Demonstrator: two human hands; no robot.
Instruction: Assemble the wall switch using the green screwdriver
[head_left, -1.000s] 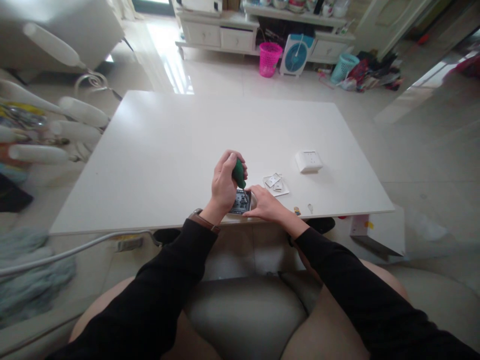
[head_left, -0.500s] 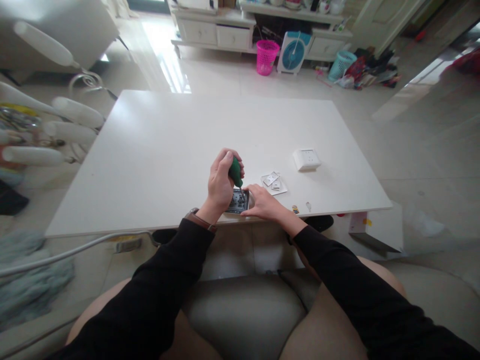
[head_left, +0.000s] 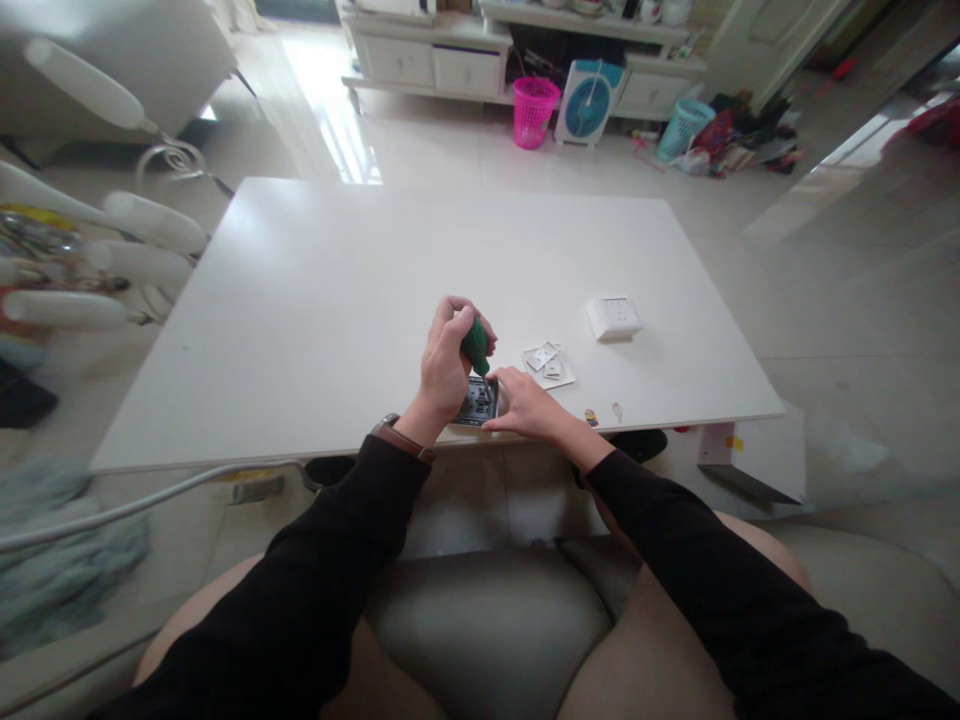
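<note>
The screwdriver handle (head_left: 475, 348) is green, the table (head_left: 337, 280) white.

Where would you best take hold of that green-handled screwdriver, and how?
Probably by its thick green handle, wrapped from above and the left, as the left hand does. It's the widest part and sits uppermost; the thin shaft slants down to the dark panel that the right hand holds.

Bright daylight glare on the floor (head_left: 341, 130), upper left; blurred, stretched picture edges.
</note>
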